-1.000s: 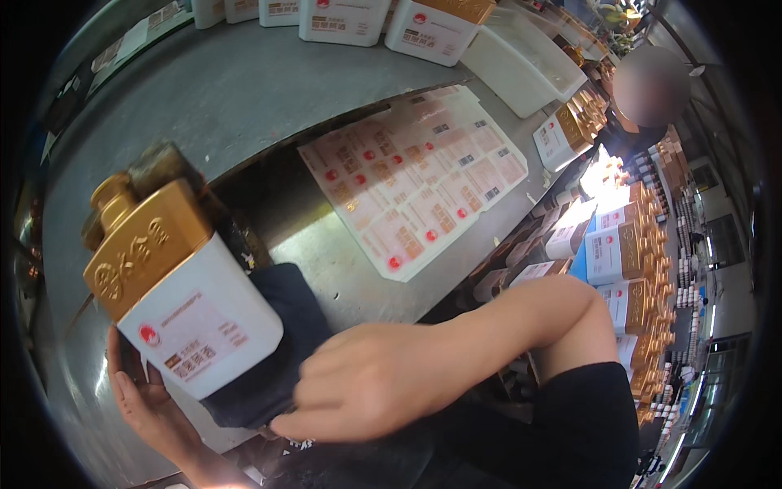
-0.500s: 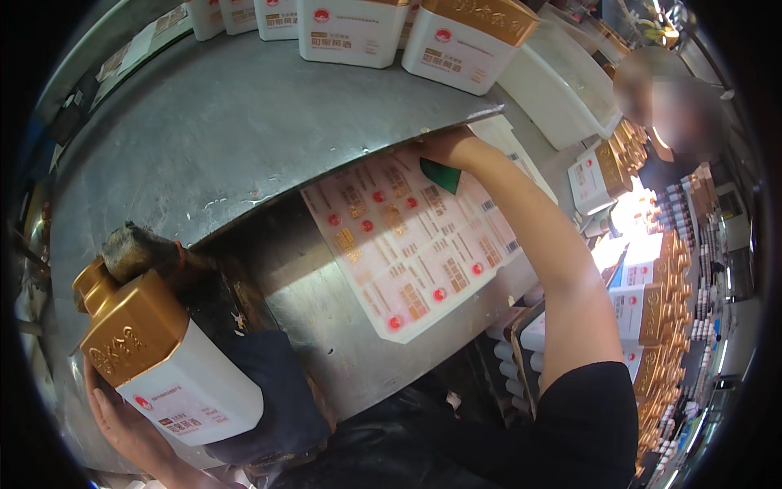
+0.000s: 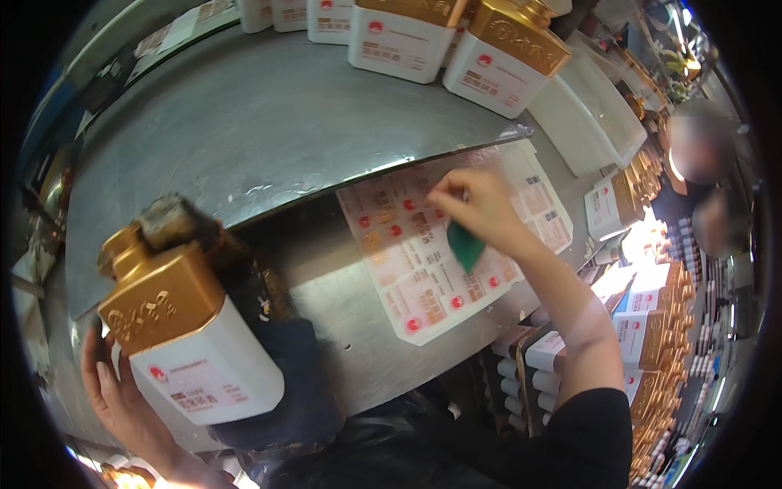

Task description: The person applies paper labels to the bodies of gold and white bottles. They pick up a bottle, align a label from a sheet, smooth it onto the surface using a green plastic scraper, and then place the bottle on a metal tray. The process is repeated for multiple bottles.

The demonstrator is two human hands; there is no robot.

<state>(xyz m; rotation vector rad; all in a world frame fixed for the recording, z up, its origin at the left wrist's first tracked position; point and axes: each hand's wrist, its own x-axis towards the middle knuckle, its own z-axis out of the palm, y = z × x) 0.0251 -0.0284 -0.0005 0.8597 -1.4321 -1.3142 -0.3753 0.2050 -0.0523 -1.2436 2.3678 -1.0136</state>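
Observation:
A white bottle (image 3: pixel 216 367) with a gold shoulder and neck lies tilted on a dark cloth pad (image 3: pixel 297 391) at the left. My left hand (image 3: pixel 122 403) grips its left side, fingers partly hidden behind it. Over a sheet of printed transfer labels (image 3: pixel 423 281), my right hand (image 3: pixel 481 208) is closed, with thumb and forefinger pinched together. A flat green scraper (image 3: pixel 466 246) sticks out below that palm, held in it. Whether a label is also between the fingertips is too small to make out. The sheet lies partly under the raised metal shelf (image 3: pixel 269 122).
Several finished-looking white and gold bottles (image 3: pixel 399 41) stand along the shelf's far edge. A white plastic bin (image 3: pixel 582 114) is beside them. More bottles (image 3: pixel 652 318) crowd the right side, where another person (image 3: pixel 692 187) is. A wrapped dark post (image 3: pixel 175 228) rises behind the tilted bottle.
My right hand has come out from near the shelf edge toward me, scraper still in it. The whole view has shifted slightly; my left hand stays at the bottle.

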